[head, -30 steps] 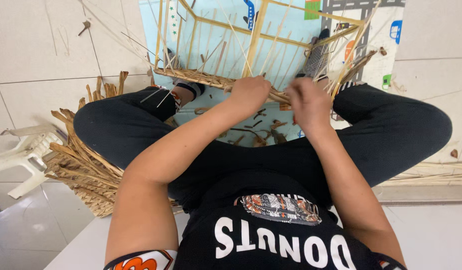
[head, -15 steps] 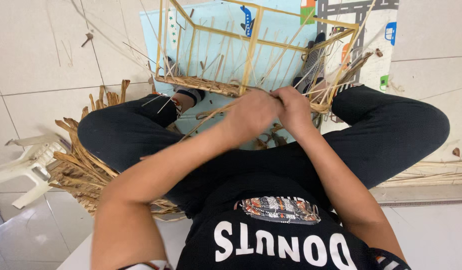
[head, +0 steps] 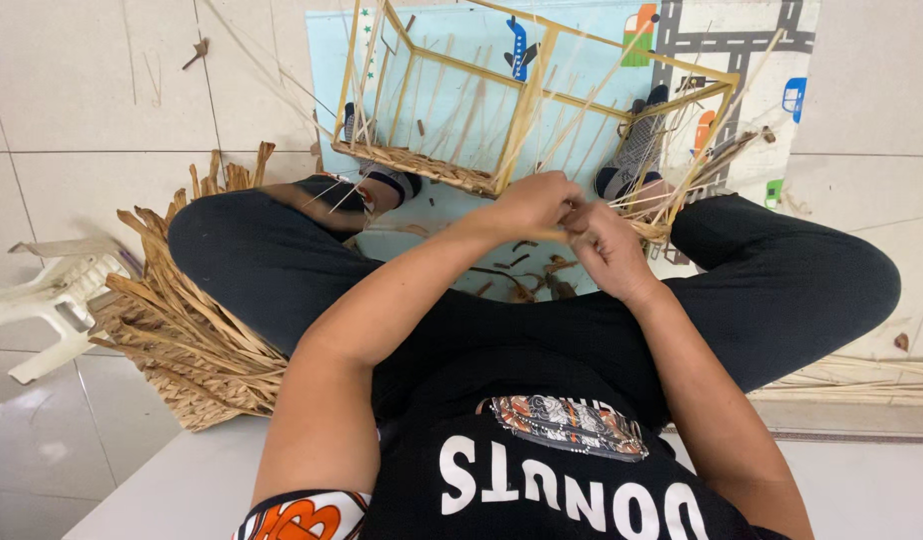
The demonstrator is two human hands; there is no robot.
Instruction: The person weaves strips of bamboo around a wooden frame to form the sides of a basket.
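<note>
A person sits cross-legged on a tiled floor point(head: 102, 120), above a light blue play mat point(head: 482, 60). On the mat, just beyond the knees, stands a bamboo basket frame point(head: 527, 110), its near edge partly woven. A pile of dried straw strips point(head: 182, 320) lies left. The left hand point(head: 527, 205) and right hand point(head: 607, 250) meet at the frame's near edge, pinching a thin strip point(head: 642, 195). Pulled too sharply, the brittle strip could probably snap.
</note>
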